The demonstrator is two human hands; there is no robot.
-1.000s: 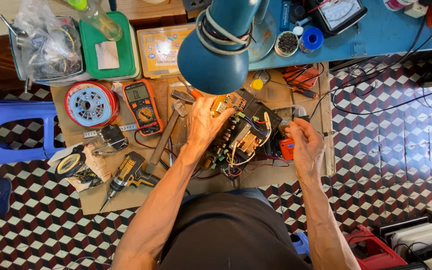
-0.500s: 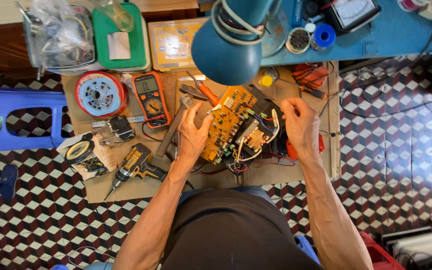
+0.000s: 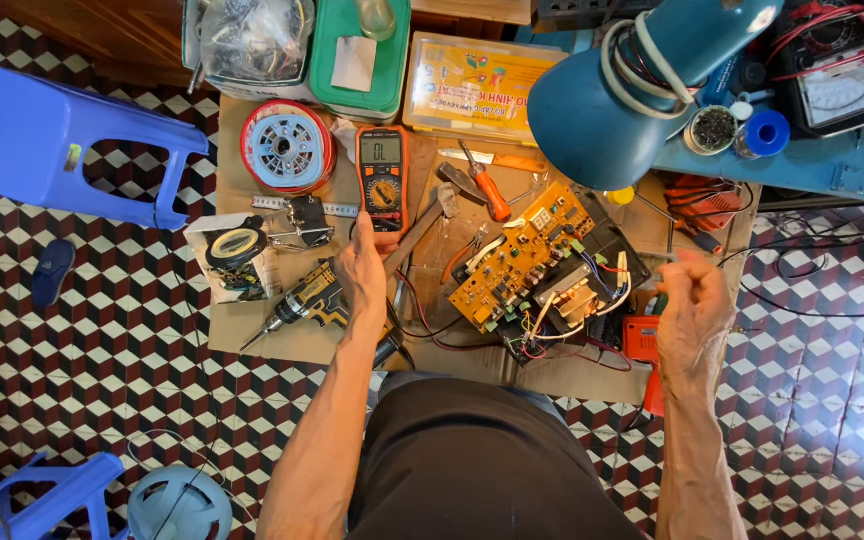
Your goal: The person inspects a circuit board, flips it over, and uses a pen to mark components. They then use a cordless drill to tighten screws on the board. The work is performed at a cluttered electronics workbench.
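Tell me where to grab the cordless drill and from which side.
Grip the drill by its handle, which juts toward the left hand lying right over it. Come from above on that near side: the bit points away to the lower left, so the tip stays clear of the fingers.

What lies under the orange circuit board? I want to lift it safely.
The orange circuit board sits tilted over a black casing with coloured wires, on cardboard. Beneath its middle is hidden.

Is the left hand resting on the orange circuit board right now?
No, the left hand is beside the cordless drill, apart from the orange circuit board.
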